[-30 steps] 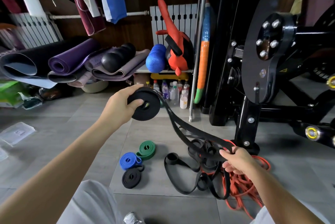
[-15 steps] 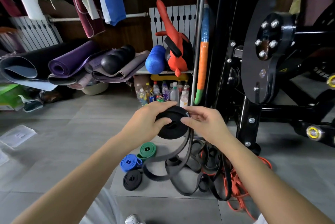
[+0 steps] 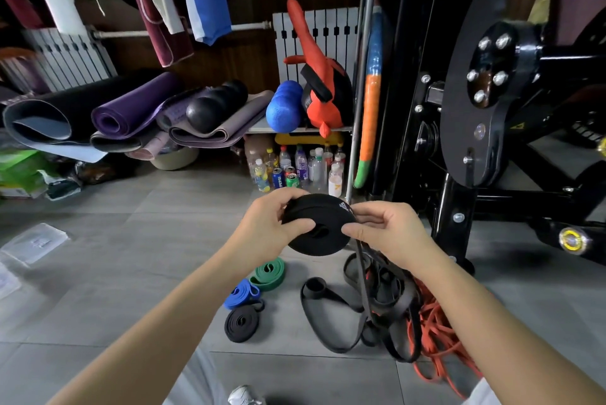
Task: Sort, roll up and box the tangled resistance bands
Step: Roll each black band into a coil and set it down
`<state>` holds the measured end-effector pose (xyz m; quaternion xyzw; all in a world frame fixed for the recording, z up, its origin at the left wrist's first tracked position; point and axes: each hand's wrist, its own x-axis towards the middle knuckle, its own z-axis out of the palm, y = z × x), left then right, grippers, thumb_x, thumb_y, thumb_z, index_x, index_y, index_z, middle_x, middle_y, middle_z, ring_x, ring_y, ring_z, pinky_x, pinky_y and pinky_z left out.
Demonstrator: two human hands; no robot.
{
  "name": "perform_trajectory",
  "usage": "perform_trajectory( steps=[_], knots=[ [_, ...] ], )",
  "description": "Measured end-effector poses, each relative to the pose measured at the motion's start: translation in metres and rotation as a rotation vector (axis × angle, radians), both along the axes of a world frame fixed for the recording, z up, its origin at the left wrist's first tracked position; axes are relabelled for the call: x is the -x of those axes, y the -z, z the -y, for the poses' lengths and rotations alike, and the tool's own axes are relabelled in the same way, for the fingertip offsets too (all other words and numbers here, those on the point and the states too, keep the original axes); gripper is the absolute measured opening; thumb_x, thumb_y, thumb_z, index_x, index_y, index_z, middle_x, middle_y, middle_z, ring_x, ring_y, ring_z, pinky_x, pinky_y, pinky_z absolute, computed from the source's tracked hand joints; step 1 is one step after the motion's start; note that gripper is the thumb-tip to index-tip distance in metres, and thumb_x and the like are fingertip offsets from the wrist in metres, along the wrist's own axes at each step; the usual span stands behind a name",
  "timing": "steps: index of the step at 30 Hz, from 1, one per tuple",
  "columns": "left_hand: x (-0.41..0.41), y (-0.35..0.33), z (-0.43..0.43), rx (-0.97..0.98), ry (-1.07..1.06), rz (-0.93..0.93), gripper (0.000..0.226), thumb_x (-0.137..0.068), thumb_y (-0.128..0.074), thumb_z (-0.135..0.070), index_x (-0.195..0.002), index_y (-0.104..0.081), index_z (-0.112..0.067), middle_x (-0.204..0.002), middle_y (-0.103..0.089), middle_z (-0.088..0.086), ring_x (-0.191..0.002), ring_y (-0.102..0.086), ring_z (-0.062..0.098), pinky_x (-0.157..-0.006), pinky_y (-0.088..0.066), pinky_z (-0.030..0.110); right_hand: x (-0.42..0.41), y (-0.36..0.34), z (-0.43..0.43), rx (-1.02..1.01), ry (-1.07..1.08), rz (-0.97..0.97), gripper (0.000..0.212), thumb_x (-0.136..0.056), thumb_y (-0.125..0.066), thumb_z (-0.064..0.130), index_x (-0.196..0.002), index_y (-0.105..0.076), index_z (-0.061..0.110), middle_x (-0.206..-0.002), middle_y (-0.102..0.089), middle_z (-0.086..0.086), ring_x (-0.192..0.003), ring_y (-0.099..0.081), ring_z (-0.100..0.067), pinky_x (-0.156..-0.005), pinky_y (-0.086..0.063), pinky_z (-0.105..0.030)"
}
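Left hand [image 3: 269, 229] and right hand [image 3: 390, 234] gripping flat matte-black rubber band coil [image 3: 316, 224], loose tail dangling

**Roll between the hands, tangle under the right one**

The band roll [image 3: 316, 235] sits between the left hand [image 3: 272, 230] and the right hand [image 3: 390, 234], each gripping one side of it. From the roll a loose tail [image 3: 360, 273] drops beneath the right hand into the tangled bands [image 3: 380, 303] on the floor. A heap of thin strands [image 3: 436, 332] lies right of that tangle, touching it. Below the left hand, three rolled bands [image 3: 242, 293] lie in a row on the floor, apart from the tangle. Bottles [image 3: 295, 168] stand beyond both hands. A machine frame [image 3: 454, 208] stands just right of the right hand. Rolled mats [image 3: 131, 109] are stacked far beyond the left hand.
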<state>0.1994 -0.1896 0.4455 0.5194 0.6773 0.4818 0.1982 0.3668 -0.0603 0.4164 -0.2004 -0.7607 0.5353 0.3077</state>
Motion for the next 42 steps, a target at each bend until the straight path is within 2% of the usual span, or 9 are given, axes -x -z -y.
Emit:
perform_trajectory(
  steps=[3, 8, 12, 14, 16, 21, 26, 35, 42],
  knots=[
    [0.000, -0.002, 0.002, 0.057, 0.091, 0.163, 0.027, -0.084, -0.067, -0.009, -0.088, -0.066, -0.036, -0.083, -0.073, -0.012, -0.080, -0.069, 0.005, -0.063, -0.052, 0.017, -0.007, 0.000, -0.003, 0.031, -0.025, 0.022, 0.033, -0.074, -0.074, -0.001, -0.090, -0.069, 0.027, -0.078, -0.073, 0.017, -0.075, -0.068, 0.001, -0.069, -0.050, -0.009],
    [-0.001, -0.005, 0.003, 0.064, 0.102, 0.189, 0.023, -0.084, -0.068, -0.008, -0.087, -0.067, -0.031, -0.081, -0.073, -0.012, -0.076, -0.069, 0.004, -0.062, -0.052, 0.017, -0.009, -0.002, -0.001, 0.014, -0.038, 0.050, 0.033, -0.074, -0.076, 0.005, -0.089, -0.069, 0.033, -0.085, -0.074, 0.011, -0.082, -0.069, -0.007, -0.076, -0.052, -0.013],
    [-0.002, -0.014, 0.002, 0.227, 0.121, -0.164, 0.020, -0.073, -0.078, -0.025, -0.085, -0.063, -0.030, -0.085, -0.069, -0.011, -0.082, -0.066, 0.009, -0.076, -0.055, 0.027, -0.006, -0.001, 0.002, -0.026, -0.070, 0.088, 0.035, -0.075, -0.076, 0.005, -0.086, -0.069, 0.037, -0.080, -0.074, 0.013, -0.081, -0.070, -0.010, -0.078, -0.054, -0.019],
    [-0.007, -0.016, 0.001, 0.319, 0.116, -0.410, 0.029, -0.072, -0.076, -0.031, -0.095, -0.061, -0.035, -0.090, -0.063, -0.018, -0.086, -0.061, 0.006, -0.078, -0.052, 0.027, -0.003, -0.001, 0.006, -0.049, -0.073, 0.098, 0.039, -0.074, -0.077, 0.004, -0.081, -0.068, 0.041, -0.078, -0.073, 0.015, -0.078, -0.069, -0.010, -0.077, -0.055, -0.021],
    [-0.010, -0.016, 0.001, 0.317, 0.099, -0.501, 0.035, -0.075, -0.074, -0.029, -0.106, -0.061, -0.039, -0.087, -0.059, -0.024, -0.087, -0.057, 0.003, -0.077, -0.048, 0.022, -0.002, -0.002, 0.008, -0.053, -0.072, 0.088, 0.041, -0.073, -0.077, 0.004, -0.081, -0.068, 0.043, -0.078, -0.073, 0.016, -0.078, -0.069, -0.010, -0.078, -0.056, -0.023],
    [-0.003, -0.013, 0.001, 0.177, 0.082, -0.099, 0.044, -0.073, -0.076, -0.007, -0.080, -0.064, -0.048, -0.088, -0.071, -0.016, -0.085, -0.067, 0.004, -0.082, -0.055, 0.028, -0.008, -0.005, 0.006, 0.005, -0.090, 0.050, 0.040, -0.072, -0.077, 0.006, -0.090, -0.067, 0.040, -0.082, -0.072, 0.021, -0.081, -0.069, -0.004, -0.077, -0.054, -0.016],
    [-0.003, -0.007, 0.000, 0.032, 0.066, 0.197, 0.044, -0.072, -0.073, 0.008, -0.088, -0.067, -0.032, -0.081, -0.073, -0.016, -0.078, -0.069, 0.002, -0.067, -0.052, 0.014, -0.016, 0.000, 0.001, 0.104, -0.071, 0.029, 0.038, -0.073, -0.075, 0.001, -0.097, -0.067, 0.030, -0.087, -0.073, 0.017, -0.090, -0.069, -0.003, -0.080, -0.052, -0.015],
    [-0.007, 0.021, -0.004, -0.070, 0.012, 0.722, 0.033, -0.078, -0.062, 0.009, -0.103, -0.065, -0.013, -0.091, -0.074, 0.005, -0.085, -0.071, 0.019, -0.068, -0.058, 0.030, -0.015, 0.007, 0.007, 0.157, -0.023, -0.042, 0.036, -0.077, -0.071, 0.000, -0.092, -0.068, 0.033, -0.089, -0.074, 0.014, -0.092, -0.069, -0.005, -0.082, -0.053, -0.016],
    [-0.007, 0.032, -0.004, -0.142, 0.013, 0.861, 0.033, -0.075, -0.063, 0.004, -0.105, -0.063, -0.009, -0.094, -0.073, 0.007, -0.087, -0.070, 0.021, -0.069, -0.058, 0.031, -0.009, 0.004, 0.008, 0.124, -0.015, -0.077, 0.035, -0.079, -0.071, 0.002, -0.086, -0.072, 0.036, -0.090, -0.075, 0.010, -0.090, -0.070, -0.009, -0.080, -0.054, -0.019]
  ],
)
